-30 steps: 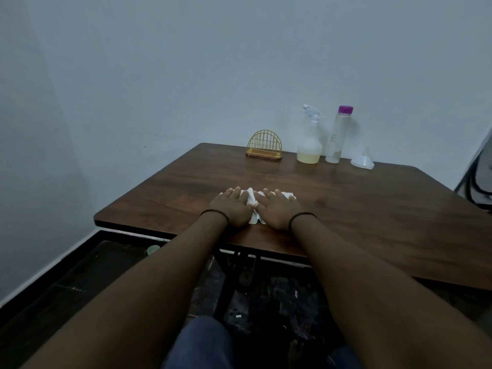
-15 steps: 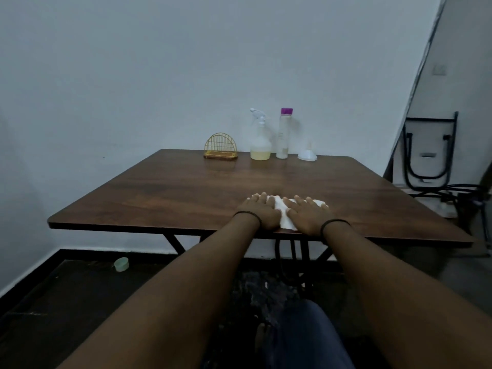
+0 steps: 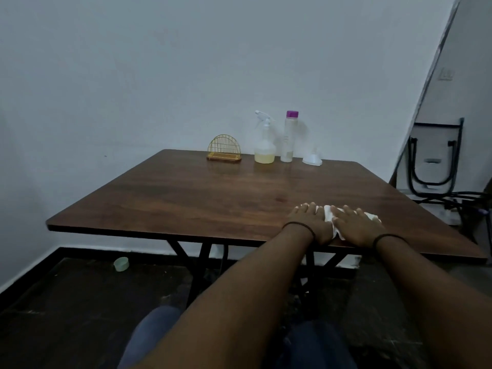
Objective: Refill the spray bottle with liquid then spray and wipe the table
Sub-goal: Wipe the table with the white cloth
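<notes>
1. Nearest the camera, both forearms reach out over the near edge of the table [image 3: 186, 198]. The left hand [image 3: 310, 225] and the right hand [image 3: 356, 227] lie palm-down side by side, fingers straight and together, pressing flat on a white cloth [image 3: 330, 222] rather than gripping it.
2. The cloth sits at the near right part of the tabletop, mostly hidden under the two palms; only a crumpled strip between the hands and a corner beyond the right hand show.
3. It looks thin, soft and light, so it will likely bunch and slide under the palms. Flat, spread pressure should carry it best; pinching a bunched fold would suit lifting it.
4. The wooden top looks smooth and slightly glossy; whether it is wet cannot be told.
5. At the far edge, against the wall, stands the spray bottle [image 3: 264, 147], upright with its trigger head on, holding pale yellow liquid in roughly its bottom part. It is probably light and slick plastic, best taken by the neck under the trigger.
6. Just beside it stands a tall clear bottle [image 3: 288, 139] with a purple cap on; it looks nearly empty.
7. A white funnel [image 3: 312, 159] rests mouth-down to its right, and an empty gold wire holder [image 3: 224, 149] stands to the left of the sprayer.
</notes>
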